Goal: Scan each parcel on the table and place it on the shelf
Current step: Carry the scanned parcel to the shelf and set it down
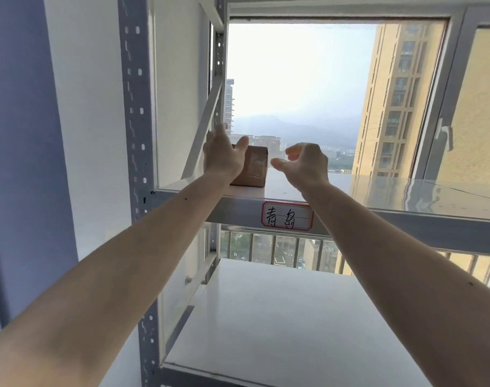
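A white metal shelving rack [137,152] with perforated grey uprights fills the view, standing against a window [294,79] that shows hazy sky, distant hills and a tall beige apartment tower [392,93] at two o'clock. The upper shelf [392,196] crosses the middle of the picture, and a lower shelf [280,317] lies below it toward six o'clock. Both forearms reach up from the bottom corners to the upper shelf. A small brown cardboard parcel [253,167], wrapped in clear tape, sits on the upper shelf near its left end, close to the diagonal brace. The left hand [221,155] lies against the parcel's left side, at about nine o'clock from it, fingers straight and pointing up, thumb spread over the box's top edge; the palm covers that side, so whether it presses or merely touches cannot be told. The right hand [302,163] hovers at three o'clock from the parcel, just beside it and apart from it, fingers loosely curved around nothing. On the shelf's front lip, under the right wrist, is a red-bordered white label [287,216] with handwritten Chinese characters.
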